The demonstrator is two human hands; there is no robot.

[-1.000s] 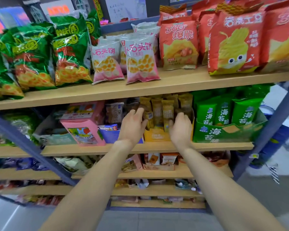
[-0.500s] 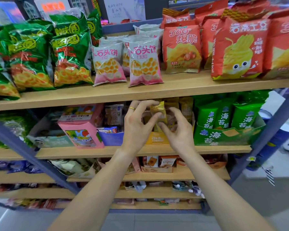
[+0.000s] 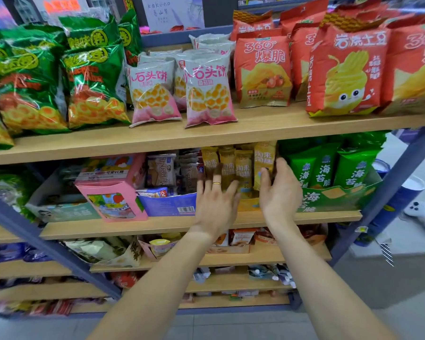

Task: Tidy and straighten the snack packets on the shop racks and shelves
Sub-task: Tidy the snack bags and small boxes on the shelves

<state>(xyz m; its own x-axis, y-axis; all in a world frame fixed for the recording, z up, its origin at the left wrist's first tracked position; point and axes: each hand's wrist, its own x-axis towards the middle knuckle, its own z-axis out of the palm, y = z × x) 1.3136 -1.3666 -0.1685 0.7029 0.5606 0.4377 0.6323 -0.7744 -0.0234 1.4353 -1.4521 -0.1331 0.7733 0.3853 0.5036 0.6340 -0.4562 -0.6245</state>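
Observation:
Several small yellow snack packets (image 3: 243, 165) stand upright in an orange display box (image 3: 249, 204) on the second shelf (image 3: 123, 225). My left hand (image 3: 215, 204) is in front of them with fingers spread and straight, its fingertips at the left packets. My right hand (image 3: 280, 192) is open beside the rightmost yellow packet (image 3: 264, 158), fingers touching its right edge. Neither hand holds a packet.
A blue box of wafer packets (image 3: 167, 203) and a pink carton (image 3: 113, 192) sit to the left, a green seaweed-snack box (image 3: 334, 185) to the right. The top shelf (image 3: 255, 126) carries green, pink-white and red bags. Lower shelves hold more snacks. A grey post (image 3: 390, 190) slants at right.
Half a second ago both hands pinched one yellow packet in front of the box. Now that packet stands in the row and both hands have opened and spread apart.

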